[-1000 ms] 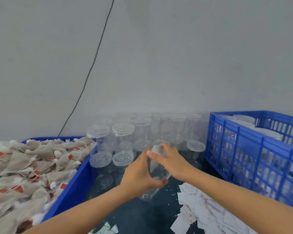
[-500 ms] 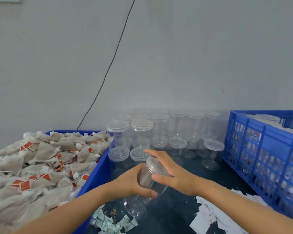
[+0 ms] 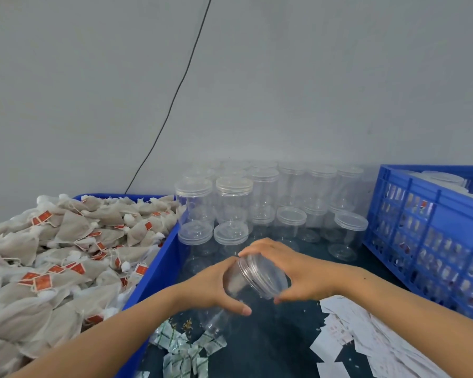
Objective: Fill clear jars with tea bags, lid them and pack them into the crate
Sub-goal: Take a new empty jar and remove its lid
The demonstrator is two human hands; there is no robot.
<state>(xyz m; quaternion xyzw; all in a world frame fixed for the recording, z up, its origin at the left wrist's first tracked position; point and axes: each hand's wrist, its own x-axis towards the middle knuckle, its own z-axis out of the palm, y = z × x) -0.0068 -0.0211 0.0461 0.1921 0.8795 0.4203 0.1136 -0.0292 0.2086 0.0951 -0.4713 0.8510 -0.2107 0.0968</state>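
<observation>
a person's left hand (image 3: 216, 287) gripped the body of a clear jar (image 3: 246, 285) held tilted above the dark worktop (image 3: 271, 345), its fingers (image 3: 241, 309) wrapped round the lower wall. the right hand (image 3: 292, 271) cupped the jar's lidded top end, thumb below and fingers (image 3: 254, 246) curled over the lid (image 3: 262, 274); whether the lid was seated or loose could not be told. the jar looked empty.

nearer than the fingers, small green-and-white sachets (image 3: 183, 350) lay scattered on the worktop, with a few brown crumbs beside them. to the near right of the fingers, a loose heap of white paper slips (image 3: 366, 342) spread over the worktop.

left of the fingers, a blue bin (image 3: 159, 268) stood heaped with tea bags (image 3: 66, 255), pale pouches with red tags and white strings.

right of the fingers stood a blue lattice crate (image 3: 426, 236), with lidded jars (image 3: 443, 178) showing over its rim and more faintly through its side.

beyond the fingers, a cluster of empty lidded jars (image 3: 260, 205) stood upright on the worktop, some stacked two high, reaching back to a grey wall (image 3: 284, 91). a thin black cable (image 3: 172, 99) ran down that wall behind the bin.
</observation>
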